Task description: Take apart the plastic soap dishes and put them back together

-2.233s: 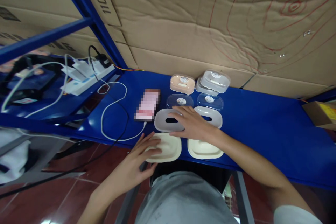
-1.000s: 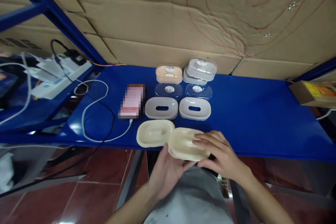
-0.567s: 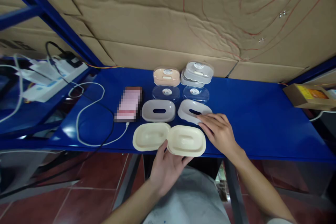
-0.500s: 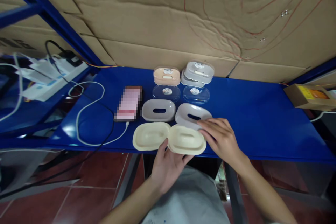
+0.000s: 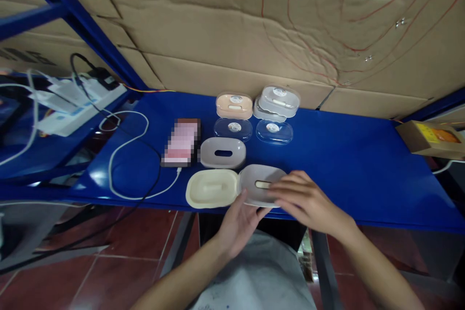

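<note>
A grey oval tray (image 5: 254,197) with a slot sits in a cream oval tray, whose raised bar (image 5: 262,184) shows through the slot. My left hand (image 5: 240,225) is closed on this nested pair from the near left, thumb at the rim and fingers underneath. At the right side, my right hand (image 5: 307,201) has slightly blurred fingers over the grey tray, close to the bar, with the thumb near the rim. A second cream tray (image 5: 196,198) lies just left, its edge meeting the pair. Behind it is another slotted grey tray (image 5: 207,156).
Two clear lids (image 5: 225,131) lie farther back. Behind them stand a lidded peach box (image 5: 222,109) and stacked grey boxes (image 5: 269,101). A phone (image 5: 180,143) with a white cable (image 5: 111,169) is to the left. A cardboard box (image 5: 414,138) sits far right.
The grey tray under my right hand has moved toward me onto the cream tray in my left hand, covering it. My right fingers have shifted from its edge toward its middle.
</note>
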Available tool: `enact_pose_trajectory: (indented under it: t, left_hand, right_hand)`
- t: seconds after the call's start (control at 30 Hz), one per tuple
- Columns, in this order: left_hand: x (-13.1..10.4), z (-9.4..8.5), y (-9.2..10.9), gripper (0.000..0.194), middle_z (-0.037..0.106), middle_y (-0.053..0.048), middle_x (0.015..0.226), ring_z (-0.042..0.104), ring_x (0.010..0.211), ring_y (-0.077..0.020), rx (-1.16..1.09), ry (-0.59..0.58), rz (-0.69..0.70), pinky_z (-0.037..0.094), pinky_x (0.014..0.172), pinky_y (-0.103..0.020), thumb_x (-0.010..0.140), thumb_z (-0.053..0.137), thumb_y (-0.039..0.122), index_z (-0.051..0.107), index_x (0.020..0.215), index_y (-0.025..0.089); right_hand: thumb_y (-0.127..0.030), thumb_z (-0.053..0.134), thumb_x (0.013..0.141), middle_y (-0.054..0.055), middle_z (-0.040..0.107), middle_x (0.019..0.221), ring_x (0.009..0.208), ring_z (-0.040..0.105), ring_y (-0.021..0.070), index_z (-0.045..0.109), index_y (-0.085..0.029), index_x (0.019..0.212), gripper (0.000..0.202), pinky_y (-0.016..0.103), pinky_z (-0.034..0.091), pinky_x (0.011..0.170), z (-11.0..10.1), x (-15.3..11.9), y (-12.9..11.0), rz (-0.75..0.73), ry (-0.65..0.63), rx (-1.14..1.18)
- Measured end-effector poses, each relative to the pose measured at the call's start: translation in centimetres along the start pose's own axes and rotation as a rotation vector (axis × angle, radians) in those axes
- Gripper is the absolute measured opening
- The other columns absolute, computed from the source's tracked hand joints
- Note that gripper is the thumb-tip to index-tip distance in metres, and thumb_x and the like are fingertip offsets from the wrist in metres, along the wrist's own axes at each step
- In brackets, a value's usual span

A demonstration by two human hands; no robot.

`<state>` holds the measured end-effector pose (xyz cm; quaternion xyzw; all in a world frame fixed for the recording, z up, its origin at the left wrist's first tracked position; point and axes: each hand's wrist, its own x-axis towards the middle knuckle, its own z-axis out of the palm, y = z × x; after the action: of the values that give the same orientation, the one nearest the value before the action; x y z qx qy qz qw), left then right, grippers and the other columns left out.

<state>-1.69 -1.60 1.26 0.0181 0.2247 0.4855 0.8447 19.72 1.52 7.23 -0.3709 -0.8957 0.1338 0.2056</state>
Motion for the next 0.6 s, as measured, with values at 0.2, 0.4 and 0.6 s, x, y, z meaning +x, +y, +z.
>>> enact_pose_trajectory:
  t: [0.2,0.4,0.6]
  left_hand:
    - [0.2,0.4,0.0,0.06,0.064,-0.008,0.154,0.051,0.151,-0.0311,0.017,-0.049,0.007,0.028,0.131,-0.059,0.108,0.056,0.037,0.04,0.165,0.03]
    - [0.1,0.2,-0.1,0.061,0.066,-0.009,0.151,0.051,0.15,-0.0325,0.001,-0.041,0.007,0.026,0.13,-0.061,0.106,0.059,0.037,0.041,0.164,0.029]
    - [-0.2,0.2,-0.2,0.065,0.063,-0.009,0.155,0.048,0.153,-0.0325,-0.007,-0.017,0.019,0.027,0.13,-0.061,0.105,0.061,0.037,0.038,0.166,0.031]
  right_hand:
    - [-0.035,0.045,0.11,0.017,0.051,0.163,0.151,0.047,0.036,0.045,-0.021,0.161,0.053,0.06,0.041,0.119,0.3,4.9,8.6,0.237,0.069,-0.266]
    - [-0.048,0.063,0.102,0.019,0.058,0.15,0.14,0.053,0.0388,0.052,-0.023,0.153,0.058,0.059,0.041,0.114,1.9,5.0,10.0,0.215,0.009,-0.292]
    - [-0.056,0.074,0.093,0.019,0.051,0.158,0.143,0.052,0.0418,0.049,-0.027,0.154,0.073,0.065,0.044,0.113,1.4,4.2,10.1,0.31,0.002,-0.125]
